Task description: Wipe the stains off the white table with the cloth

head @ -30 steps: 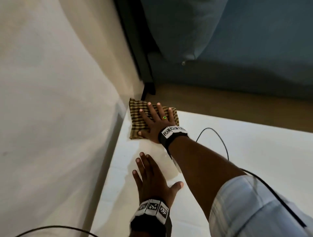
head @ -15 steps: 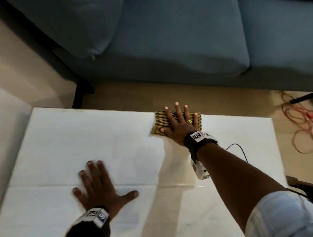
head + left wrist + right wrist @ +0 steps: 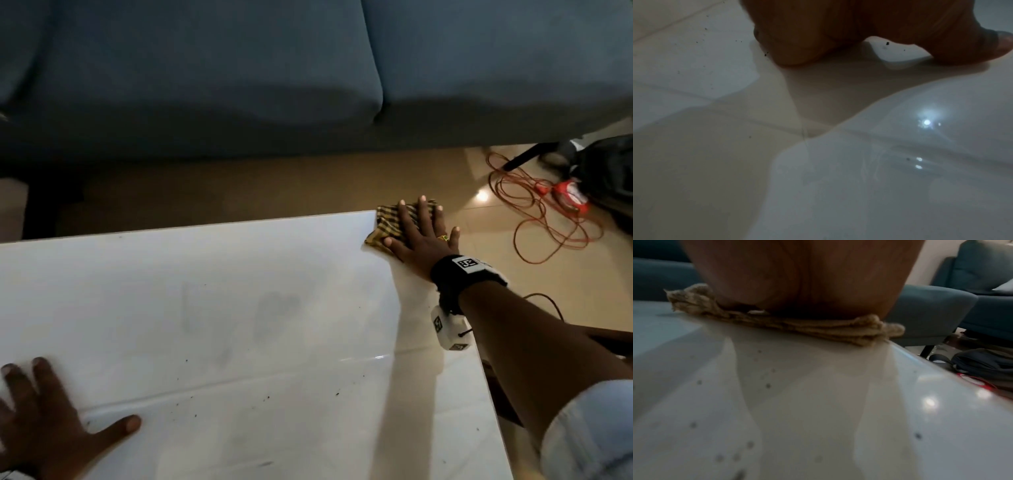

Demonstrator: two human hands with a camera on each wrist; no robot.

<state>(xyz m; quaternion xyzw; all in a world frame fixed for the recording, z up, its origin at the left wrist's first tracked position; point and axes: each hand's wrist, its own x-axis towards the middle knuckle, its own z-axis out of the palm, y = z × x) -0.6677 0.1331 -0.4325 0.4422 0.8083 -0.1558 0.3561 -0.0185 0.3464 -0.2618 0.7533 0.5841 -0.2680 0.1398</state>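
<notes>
The right hand (image 3: pixel 419 240) lies flat with its fingers straight and spread, pressing the cloth (image 3: pixel 390 224) down at the far right corner of the white table (image 3: pixel 205 291); nothing is curled round the fabric, the palm simply bears on it. A ring shows on one finger, and a black wristband with a white marker sits behind the hand. From the right wrist view the cloth (image 3: pixel 818 328) is a folded, checked yellow-brown wad squashed under the heel of the hand, its right end reaching the table's edge. The left hand (image 3: pixel 41 428) rests open on the near left part of the table, fingers spread and thumb stretched out to the side, holding nothing; in the left wrist view its palm and thumb touch the glossy surface. Between the two hands the tabletop carries faint grey smudges (image 3: pixel 274 311) near its middle and a scatter of small dark specks (image 3: pixel 267 397) toward the near side. Beyond the table stands a blue sofa (image 3: pixel 239 85), and on the tiled floor to the right lies a tangle of orange cable (image 3: pixel 548 219).
</notes>
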